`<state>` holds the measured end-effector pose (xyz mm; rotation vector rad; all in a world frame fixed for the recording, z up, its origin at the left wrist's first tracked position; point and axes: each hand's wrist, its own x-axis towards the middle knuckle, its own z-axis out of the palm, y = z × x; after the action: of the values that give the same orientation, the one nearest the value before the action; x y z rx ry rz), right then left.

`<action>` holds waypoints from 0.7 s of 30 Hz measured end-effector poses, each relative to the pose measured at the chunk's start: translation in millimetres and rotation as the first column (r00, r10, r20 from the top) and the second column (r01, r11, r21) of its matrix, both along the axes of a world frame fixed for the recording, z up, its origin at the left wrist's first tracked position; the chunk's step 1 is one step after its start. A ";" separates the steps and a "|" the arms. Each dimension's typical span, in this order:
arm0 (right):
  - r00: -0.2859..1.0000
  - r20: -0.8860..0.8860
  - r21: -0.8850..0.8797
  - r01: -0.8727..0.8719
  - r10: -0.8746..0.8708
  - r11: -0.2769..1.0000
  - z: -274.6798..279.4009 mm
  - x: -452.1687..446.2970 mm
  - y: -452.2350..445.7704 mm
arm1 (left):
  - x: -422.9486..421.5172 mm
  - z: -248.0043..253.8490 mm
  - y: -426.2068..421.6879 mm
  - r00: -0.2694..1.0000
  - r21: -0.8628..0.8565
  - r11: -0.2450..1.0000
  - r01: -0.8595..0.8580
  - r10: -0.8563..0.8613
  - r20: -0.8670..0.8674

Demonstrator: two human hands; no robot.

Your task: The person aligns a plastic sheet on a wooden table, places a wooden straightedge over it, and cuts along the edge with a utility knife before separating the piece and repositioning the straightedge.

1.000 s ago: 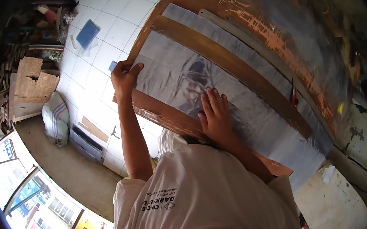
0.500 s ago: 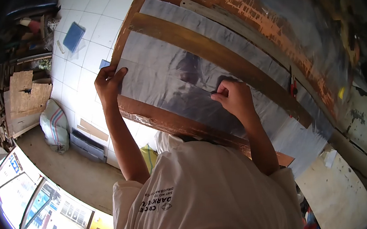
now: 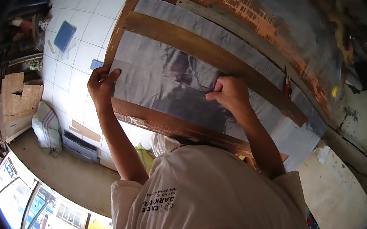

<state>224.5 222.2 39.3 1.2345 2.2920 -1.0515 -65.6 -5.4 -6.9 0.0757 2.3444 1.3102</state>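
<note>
A glossy grey plastic sheet [image 3: 145, 80] lies over the brown board of the workbench, with creases and reflections on it. My left hand [image 3: 101, 85] grips the sheet's left edge, thumb on top and fingers curled beneath. Farther right, my right hand [image 3: 231, 93] pinches a thin edge line of the sheet between thumb and curled fingers. A long yellowish-brown wooden strip [image 3: 194, 43] lies across the sheet, beyond both hands. The red-handled cutting tool [image 3: 287, 87] rests near the strip's right end, out of reach of my fingers.
A long grey metal ruler [image 3: 228, 24] lies along the far side of the sheet. The brown board's edge [image 3: 166, 122] runs close to my body. On the tiled floor at left are a blue pad [image 3: 65, 36], a white sack [image 3: 46, 130] and wood scraps [image 3: 20, 95].
The whole view has shifted slightly. Both hands keep their places on the sheet, with my right hand turned a little and its fingers more closed.
</note>
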 end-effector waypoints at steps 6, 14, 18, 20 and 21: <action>0.990 -0.142 0.006 -0.002 0.002 1.000 -9.6 12.4 0.3 | 2.0 2.1 -0.4 0.992 -0.002 0.999 0.040 -0.040 -0.121; 0.993 -0.108 -0.223 -0.060 0.037 0.973 -0.4 4.5 21.5 | -11.0 -17.3 -17.3 0.996 0.238 0.967 0.089 -0.090 -0.004; 0.997 -0.064 -0.240 -0.062 0.048 0.969 -1.7 -0.8 18.8 | -12.7 -4.4 -19.0 0.994 0.258 0.964 0.064 -0.085 0.071; 0.998 -0.049 -0.239 -0.055 0.044 0.969 2.1 -3.4 17.3 | -18.7 -14.7 -26.1 0.983 0.344 0.937 0.053 -0.109 0.146; 0.999 -0.032 -0.241 -0.043 0.037 0.969 4.1 -4.3 16.3 | -17.6 -12.2 -23.7 0.983 0.344 0.938 0.049 -0.107 0.150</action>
<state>220.2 238.5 43.4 1.0781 2.1217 -1.2962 -83.2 -29.1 -19.1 0.1583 1.9375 1.6024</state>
